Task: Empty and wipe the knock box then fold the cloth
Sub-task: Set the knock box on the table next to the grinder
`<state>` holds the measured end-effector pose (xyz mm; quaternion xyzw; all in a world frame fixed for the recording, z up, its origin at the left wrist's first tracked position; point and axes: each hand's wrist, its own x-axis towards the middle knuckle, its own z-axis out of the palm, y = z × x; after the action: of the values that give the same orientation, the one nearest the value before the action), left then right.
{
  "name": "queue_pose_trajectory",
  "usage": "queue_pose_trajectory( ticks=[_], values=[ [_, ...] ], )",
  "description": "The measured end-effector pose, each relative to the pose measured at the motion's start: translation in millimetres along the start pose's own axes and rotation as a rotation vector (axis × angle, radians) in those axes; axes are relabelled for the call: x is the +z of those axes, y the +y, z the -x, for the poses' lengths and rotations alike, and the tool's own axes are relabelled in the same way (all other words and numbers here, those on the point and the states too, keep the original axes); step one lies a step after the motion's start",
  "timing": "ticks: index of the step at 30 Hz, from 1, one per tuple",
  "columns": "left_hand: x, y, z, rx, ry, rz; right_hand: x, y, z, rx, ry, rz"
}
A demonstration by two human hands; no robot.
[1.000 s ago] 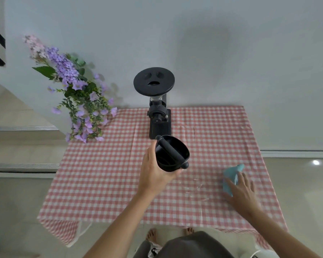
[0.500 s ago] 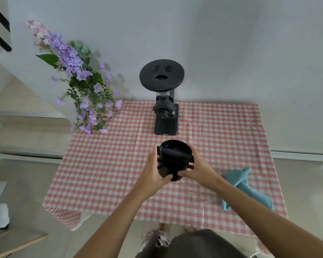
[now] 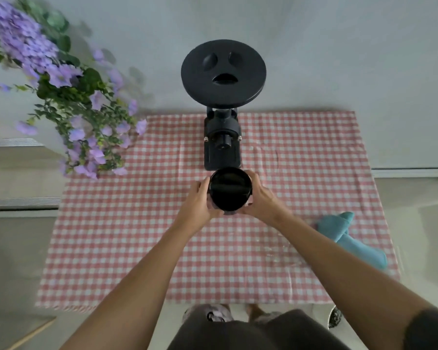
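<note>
The black round knock box (image 3: 230,190) with a bar across its mouth is upright over the middle of the table, just in front of the grinder. My left hand (image 3: 197,205) grips its left side and my right hand (image 3: 262,198) grips its right side. Its inside looks dark; I cannot tell what is in it, nor whether it rests on the table. The blue cloth (image 3: 344,233) lies crumpled on the table at the right, apart from both hands.
A black coffee grinder (image 3: 223,117) with a wide round lid stands at the back centre against the wall. Purple flowers (image 3: 68,97) hang over the table's back left corner. The red-and-white checked tablecloth (image 3: 127,236) covers the table. A container's rim (image 3: 335,317) shows by the floor at lower right.
My right hand has left the blue cloth and come onto the knock box's right side. The box has turned from tilted to upright, and my view has moved closer.
</note>
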<state>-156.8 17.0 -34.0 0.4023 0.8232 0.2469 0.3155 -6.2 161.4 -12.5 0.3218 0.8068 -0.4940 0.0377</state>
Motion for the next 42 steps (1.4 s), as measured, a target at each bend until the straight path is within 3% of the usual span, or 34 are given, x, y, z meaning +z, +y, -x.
queue_pose_trajectory(
  ticks=[16, 19, 21, 23, 26, 29, 32, 35, 37, 39, 42],
  values=[
    [-1, -14, -20, 0.019, -0.046, -0.025, 20, 14, -23, 0.040, 0.089, 0.129],
    [-1, -16, -19, 0.078, -0.062, -0.098, 15, 14, -21, 0.061, 0.061, 0.125],
    [-3, -21, -13, 0.020, -0.091, -0.172, 3, 17, -11, 0.134, 0.061, 0.116],
    [-8, -32, 1, -0.144, -0.157, -0.213, -15, 29, 14, 0.224, 0.166, 0.094],
    [-2, -42, 32, -0.278, -0.338, -0.280, -49, 62, 78, 0.318, 0.558, 0.069],
    [27, -15, 50, -0.248, -0.343, -0.307, -78, 103, 150, 0.419, 0.898, 0.016],
    [75, 44, 55, -0.132, -0.369, -0.283, -88, 155, 208, 0.618, 1.008, -0.133],
    [135, 109, 59, -0.104, -0.467, -0.203, -82, 196, 241, 0.863, 0.958, -0.314],
    [173, 148, 66, -0.162, -0.516, -0.114, -76, 213, 251, 0.946, 0.830, -0.588],
    [205, 178, 77, -0.247, -0.502, -0.010, -70, 222, 258, 0.916, 0.738, -0.768],
    [239, 204, 89, -0.400, -0.380, 0.168, -68, 227, 257, 0.791, 0.642, -0.839]
  ],
)
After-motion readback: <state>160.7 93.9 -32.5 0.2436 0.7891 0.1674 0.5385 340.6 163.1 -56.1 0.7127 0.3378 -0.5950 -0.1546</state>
